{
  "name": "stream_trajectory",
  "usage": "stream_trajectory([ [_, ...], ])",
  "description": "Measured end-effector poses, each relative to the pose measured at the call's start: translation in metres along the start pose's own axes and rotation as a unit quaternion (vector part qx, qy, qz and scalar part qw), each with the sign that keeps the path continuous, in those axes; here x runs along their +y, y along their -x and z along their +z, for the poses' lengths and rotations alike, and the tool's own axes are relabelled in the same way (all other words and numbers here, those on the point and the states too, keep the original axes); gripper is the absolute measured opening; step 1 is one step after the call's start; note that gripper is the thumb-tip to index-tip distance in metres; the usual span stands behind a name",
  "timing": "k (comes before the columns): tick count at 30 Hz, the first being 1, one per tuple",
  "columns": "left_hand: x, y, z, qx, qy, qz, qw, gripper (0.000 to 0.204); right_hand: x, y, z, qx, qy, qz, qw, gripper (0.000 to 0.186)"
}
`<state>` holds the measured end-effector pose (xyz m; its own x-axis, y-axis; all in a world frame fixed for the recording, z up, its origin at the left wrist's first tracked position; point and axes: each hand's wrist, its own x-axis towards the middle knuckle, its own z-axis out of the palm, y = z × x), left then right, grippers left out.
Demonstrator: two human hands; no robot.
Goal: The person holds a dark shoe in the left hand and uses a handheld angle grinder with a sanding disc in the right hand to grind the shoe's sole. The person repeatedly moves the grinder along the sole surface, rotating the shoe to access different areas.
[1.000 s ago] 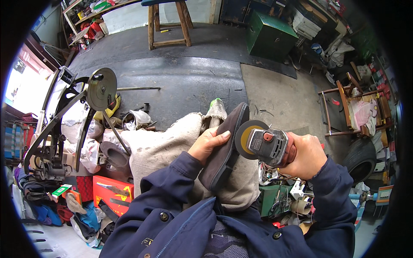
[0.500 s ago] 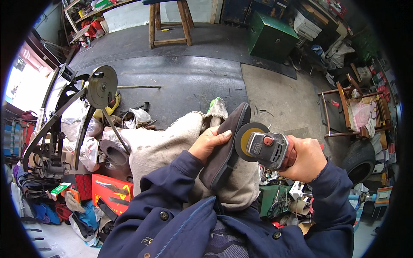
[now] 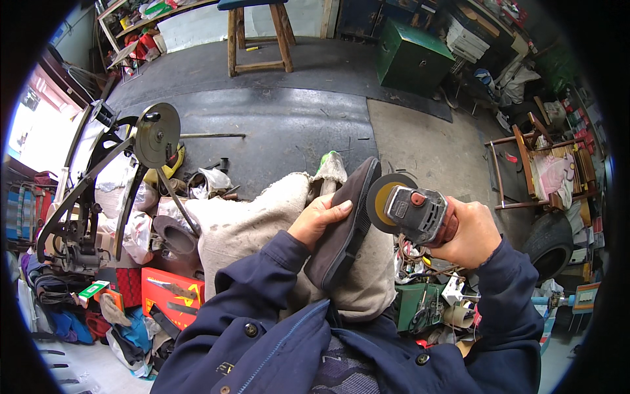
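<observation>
A dark brown shoe (image 3: 333, 240) with a black sole is tilted over my lap, its sole edge turned to the right. My left hand (image 3: 319, 222) is closed round its upper, the thumb pressed on the side. In my right hand (image 3: 474, 235) is an angle grinder (image 3: 420, 213), grey-black and red. Its round disc (image 3: 387, 202), dark with a yellow centre, is beside the sole edge near the middle of the shoe; whether it touches I cannot tell. A worn beige cloth (image 3: 246, 230) covers my lap under the shoe.
At the left stands a black metal machine with a large wheel (image 3: 157, 134). An orange-red box (image 3: 172, 295) lies in clutter below it. A green box (image 3: 419, 305) with tools is by my right side. Farther off are a wooden stool (image 3: 262, 39), a green chest (image 3: 415, 54) and a tyre (image 3: 548, 246).
My right hand has moved the grinder slightly right and up, its disc shifting along the sole edge. My left hand and the shoe have stayed almost still.
</observation>
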<state>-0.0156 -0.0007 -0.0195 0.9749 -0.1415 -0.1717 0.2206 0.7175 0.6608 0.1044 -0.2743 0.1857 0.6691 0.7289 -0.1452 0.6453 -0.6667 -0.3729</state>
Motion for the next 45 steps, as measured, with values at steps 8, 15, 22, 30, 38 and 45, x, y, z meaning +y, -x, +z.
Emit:
stream_trajectory([
  [8,0.001,0.0,0.001,-0.012,0.003,0.011,1.0,0.037,-0.004,0.005,0.001,-0.03,0.042,-0.027,0.998,0.055],
  [15,0.002,0.0,0.0,-0.009,0.004,0.003,1.0,0.039,0.0,0.0,0.006,-0.03,0.011,-0.009,0.999,0.056],
  [22,0.003,0.001,0.003,0.002,0.009,-0.004,1.0,0.042,0.003,0.001,0.007,-0.027,-0.012,0.006,1.0,0.058],
  [30,0.005,0.001,0.007,0.017,0.015,-0.003,1.0,0.043,0.0,-0.001,0.012,-0.059,0.002,-0.017,0.998,0.057],
  [38,0.006,0.002,0.002,0.011,0.014,-0.01,1.0,0.044,-0.002,0.006,0.005,-0.064,0.002,-0.01,0.998,0.054],
  [45,0.006,0.003,0.006,0.013,0.001,-0.002,1.0,0.045,0.001,-0.008,0.008,-0.045,-0.032,-0.006,0.998,0.053],
])
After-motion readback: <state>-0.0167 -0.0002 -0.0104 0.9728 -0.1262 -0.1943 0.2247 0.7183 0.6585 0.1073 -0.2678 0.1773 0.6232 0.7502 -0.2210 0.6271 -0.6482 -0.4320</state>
